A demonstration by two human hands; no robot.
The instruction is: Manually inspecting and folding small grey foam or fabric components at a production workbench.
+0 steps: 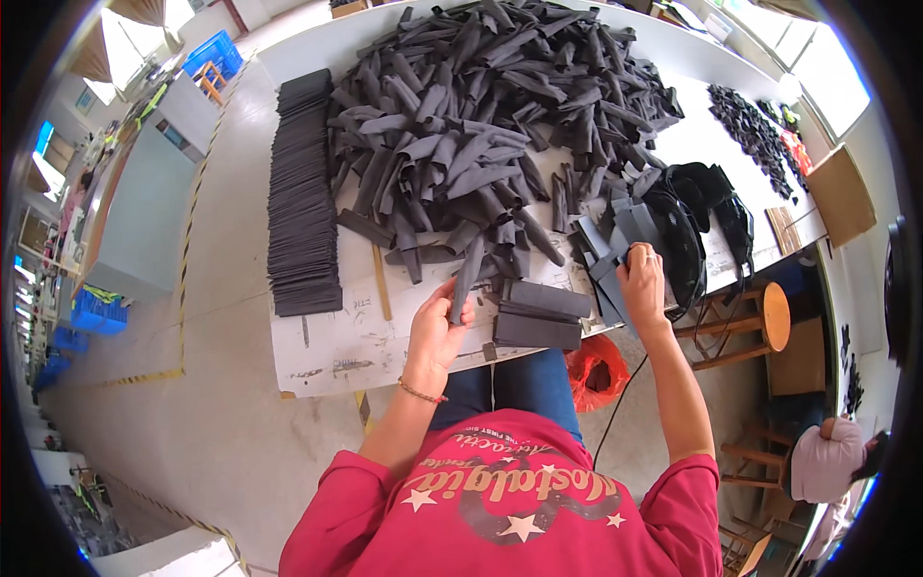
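My left hand [444, 322] is closed round a dark grey rolled fabric piece [467, 279], which points up and away from me at the near edge of the pile. My right hand [642, 284] pinches at the flat grey strips [603, 264] that lie fanned out near the table's right side. Exactly which strip its fingers have is partly hidden. Between my hands, near the front edge, sits a low stack of folded dark pieces [541, 315]. A big heap of loose curled grey fabric pieces [500, 87] covers the far middle of the table.
A long, neat row of stacked dark pieces [306, 202] runs along the table's left edge. Black bag-like items [678, 240] lie at the right. Below the front edge hangs a red plastic bag [598, 370]. A wooden stool [772, 317] stands right, and a person [827, 460] farther right.
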